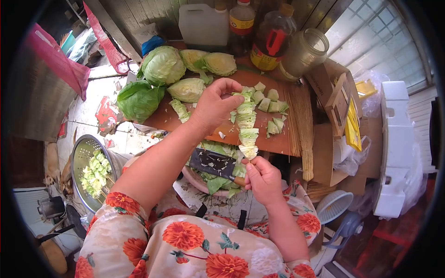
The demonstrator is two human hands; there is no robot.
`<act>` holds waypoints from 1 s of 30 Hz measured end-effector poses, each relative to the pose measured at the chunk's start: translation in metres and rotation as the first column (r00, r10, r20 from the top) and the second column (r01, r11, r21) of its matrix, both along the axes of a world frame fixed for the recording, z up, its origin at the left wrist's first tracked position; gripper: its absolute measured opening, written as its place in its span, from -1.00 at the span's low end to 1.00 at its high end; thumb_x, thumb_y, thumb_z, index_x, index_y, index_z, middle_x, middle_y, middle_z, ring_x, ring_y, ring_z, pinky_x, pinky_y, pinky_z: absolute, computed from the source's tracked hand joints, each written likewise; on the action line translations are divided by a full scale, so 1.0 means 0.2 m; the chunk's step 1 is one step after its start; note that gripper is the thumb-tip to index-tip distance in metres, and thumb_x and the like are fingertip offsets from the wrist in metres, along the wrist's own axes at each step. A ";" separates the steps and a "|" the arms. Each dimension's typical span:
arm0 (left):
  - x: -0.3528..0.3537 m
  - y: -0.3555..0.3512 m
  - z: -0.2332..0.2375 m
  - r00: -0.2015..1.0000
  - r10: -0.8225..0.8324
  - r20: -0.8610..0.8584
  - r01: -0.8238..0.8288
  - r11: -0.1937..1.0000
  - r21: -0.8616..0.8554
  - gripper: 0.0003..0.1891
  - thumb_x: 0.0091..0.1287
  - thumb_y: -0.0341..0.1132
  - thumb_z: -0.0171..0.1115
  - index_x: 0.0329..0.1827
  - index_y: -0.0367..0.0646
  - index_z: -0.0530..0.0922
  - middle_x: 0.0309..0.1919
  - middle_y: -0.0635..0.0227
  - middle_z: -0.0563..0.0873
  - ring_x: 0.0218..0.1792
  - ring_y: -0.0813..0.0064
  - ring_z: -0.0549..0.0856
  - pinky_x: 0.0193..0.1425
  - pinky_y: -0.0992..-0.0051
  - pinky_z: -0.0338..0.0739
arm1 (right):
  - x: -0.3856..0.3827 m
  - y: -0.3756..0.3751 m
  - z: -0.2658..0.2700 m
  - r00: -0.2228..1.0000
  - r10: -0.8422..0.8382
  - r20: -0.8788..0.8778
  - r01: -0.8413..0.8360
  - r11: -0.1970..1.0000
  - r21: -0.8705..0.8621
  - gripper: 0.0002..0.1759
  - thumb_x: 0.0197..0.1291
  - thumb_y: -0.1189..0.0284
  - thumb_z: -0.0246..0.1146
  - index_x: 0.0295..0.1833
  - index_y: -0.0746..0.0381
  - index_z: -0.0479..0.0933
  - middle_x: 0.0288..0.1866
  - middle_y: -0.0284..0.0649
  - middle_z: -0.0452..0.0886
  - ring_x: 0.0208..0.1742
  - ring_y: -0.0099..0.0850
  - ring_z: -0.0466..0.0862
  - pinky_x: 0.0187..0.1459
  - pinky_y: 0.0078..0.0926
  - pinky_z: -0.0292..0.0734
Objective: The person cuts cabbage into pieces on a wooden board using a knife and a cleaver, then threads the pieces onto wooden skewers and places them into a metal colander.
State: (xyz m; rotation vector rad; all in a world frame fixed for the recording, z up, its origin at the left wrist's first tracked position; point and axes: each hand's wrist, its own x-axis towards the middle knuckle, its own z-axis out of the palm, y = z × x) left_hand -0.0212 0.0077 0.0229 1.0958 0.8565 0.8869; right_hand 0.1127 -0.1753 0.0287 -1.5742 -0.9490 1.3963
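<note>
My left hand (217, 103) pinches the upper end of a cabbage skewer (247, 121), a column of stacked pale-green pieces on a thin stick. At its lower end, my right hand (263, 180) has thumb and fingers closed round the stick. A cleaver (212, 163) with bits of cabbage on its blade lies over a basin (197, 184) of cabbage leaves, its wooden handle right at my right fingers. Cut cabbage chunks (265, 104) lie on the brown board (278, 144) beyond the skewer. Near my left wrist is a small stack of cabbage pieces (180, 110).
Whole cabbages (163, 66) and a cut cabbage half (186, 90) sit at the board's left. A bundle of thin sticks (292, 118) lies on the right. Bottles (272, 39) and a glass jar (303, 53) line the back. A metal colander (78, 160) holds finished-looking cabbage skewers (96, 172).
</note>
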 end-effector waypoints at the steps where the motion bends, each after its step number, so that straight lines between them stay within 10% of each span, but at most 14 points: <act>1: -0.01 0.00 0.00 0.999 0.024 0.027 -0.025 0.999 0.048 -0.75 0.27 -0.50 0.30 -0.03 -0.15 0.48 -0.13 0.46 0.60 -0.12 0.68 0.57 0.03 0.62 0.49 | -0.01 0.01 -0.01 1.000 0.009 0.009 -0.009 1.000 0.005 -0.80 0.42 0.46 0.11 -0.03 0.35 0.57 -0.55 -0.39 0.53 -0.57 -0.70 0.47 -0.51 -0.71 0.42; 7: -0.11 0.01 -0.02 0.998 -0.022 0.052 0.018 0.996 0.087 -0.63 0.21 -0.55 0.25 0.08 -0.17 0.43 -0.03 0.36 0.59 -0.06 0.65 0.57 0.07 0.60 0.47 | -0.06 0.05 -0.06 0.960 0.096 0.264 -0.095 0.995 -0.014 -0.81 0.36 0.47 0.17 -0.04 0.34 0.61 -0.42 -0.33 0.65 -0.40 -0.66 0.61 -0.36 -0.67 0.52; 14: -0.33 0.07 0.01 0.986 0.076 -0.145 -0.091 0.991 -0.097 -0.64 0.25 -0.43 0.08 0.13 -0.24 0.42 0.01 0.25 0.61 -0.14 0.56 0.63 0.01 0.53 0.50 | -0.16 0.14 -0.09 0.987 0.083 0.140 -0.066 0.990 -0.123 -0.80 0.35 0.49 0.17 -0.03 0.35 0.61 -0.35 -0.28 0.69 -0.33 -0.62 0.66 -0.29 -0.63 0.56; 20: -0.69 0.14 -0.28 0.704 0.212 -0.678 -0.303 0.953 -0.017 -0.58 0.25 -0.26 0.15 0.13 -0.29 0.43 -0.02 0.15 0.61 -0.25 0.41 0.69 -0.21 0.45 0.55 | -0.26 0.26 -0.32 0.945 0.208 0.251 -0.208 0.978 -0.028 -0.80 0.36 0.47 0.16 -0.05 0.36 0.62 -0.38 -0.29 0.68 -0.38 -0.57 0.67 -0.33 -0.62 0.57; 22: -0.73 0.10 -0.34 0.562 0.195 -0.804 -0.324 0.946 0.002 -0.67 0.23 -0.19 0.19 -0.18 -0.34 0.59 -0.34 0.11 0.70 -0.34 0.25 0.71 -0.19 0.29 0.57 | -0.29 0.31 -0.37 0.904 0.254 0.344 -0.248 0.967 -0.060 -0.79 0.37 0.45 0.16 -0.06 0.33 0.63 -0.41 -0.29 0.67 -0.40 -0.56 0.67 -0.32 -0.61 0.57; 25: -0.73 0.06 -0.30 0.786 -0.034 -0.617 -0.309 0.843 -0.440 -0.45 0.31 0.01 0.18 0.14 -0.31 0.43 -0.03 0.08 0.59 -0.27 0.23 0.69 -0.20 0.29 0.59 | -0.32 0.36 -0.45 0.875 0.261 0.408 -0.244 0.965 -0.094 -0.79 0.30 0.31 0.16 -0.16 0.18 0.62 -0.39 -0.21 0.69 -0.35 -0.25 0.70 -0.24 -0.29 0.55; 30: -0.64 0.04 -0.37 0.810 0.303 -0.503 -0.547 0.702 -0.457 -0.14 0.23 0.39 0.08 0.17 -0.36 0.42 -0.05 0.08 0.58 -0.23 0.22 0.64 -0.22 0.14 0.57 | -0.39 0.49 -0.54 0.771 0.277 0.573 -0.352 0.936 0.022 -0.79 0.30 0.34 0.17 -0.16 0.25 0.62 -0.44 -0.19 0.68 -0.41 -0.34 0.69 -0.31 -0.37 0.55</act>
